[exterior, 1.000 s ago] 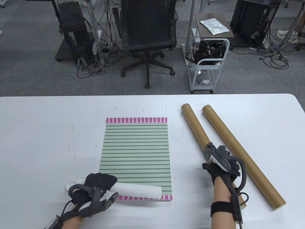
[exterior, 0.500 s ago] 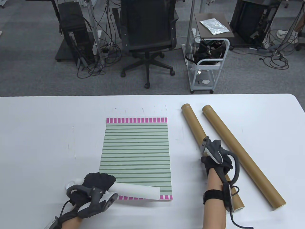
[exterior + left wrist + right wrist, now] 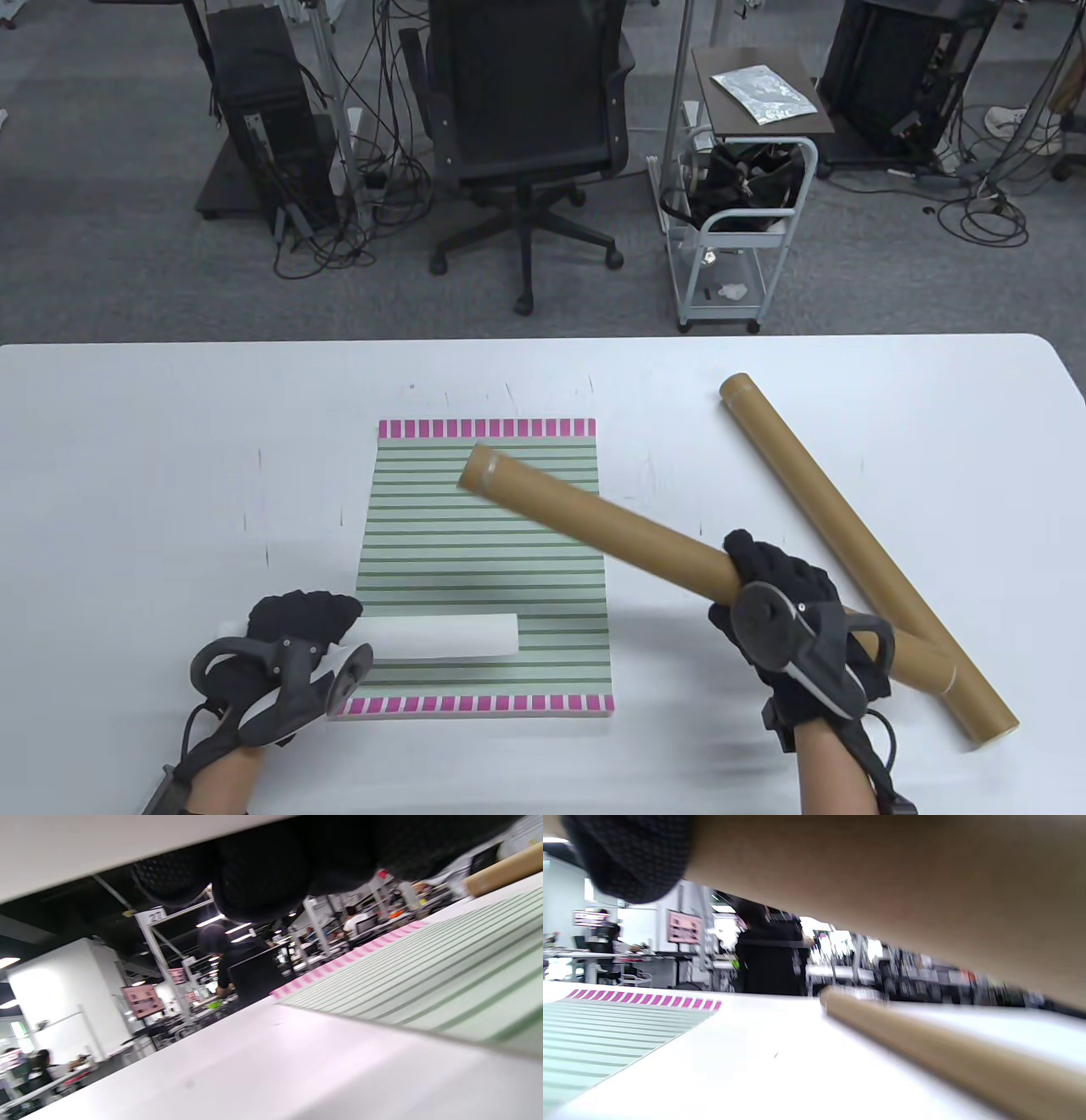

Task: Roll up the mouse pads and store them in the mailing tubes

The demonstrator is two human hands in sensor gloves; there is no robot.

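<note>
My left hand (image 3: 297, 624) grips one end of a white rolled-up mouse pad (image 3: 441, 637), which lies across the near part of a flat green-striped pad with pink ends (image 3: 484, 526). In the left wrist view the roll (image 3: 127, 849) crosses the top under my gloved fingers (image 3: 263, 870). My right hand (image 3: 776, 594) grips a brown mailing tube (image 3: 594, 522) near its near end and holds it above the table, its far end over the striped pad. The tube fills the top of the right wrist view (image 3: 882, 870).
A second brown tube (image 3: 848, 543) lies on the white table (image 3: 127, 475) at the right, partly under the held tube; it also shows in the right wrist view (image 3: 946, 1056). Beyond the far edge stand an office chair (image 3: 526, 127) and a cart (image 3: 738, 246).
My right hand has closed on the left tube, lifted it and swung its far end left over the striped pad. My left hand has moved the white roll left and farther onto the pad.
</note>
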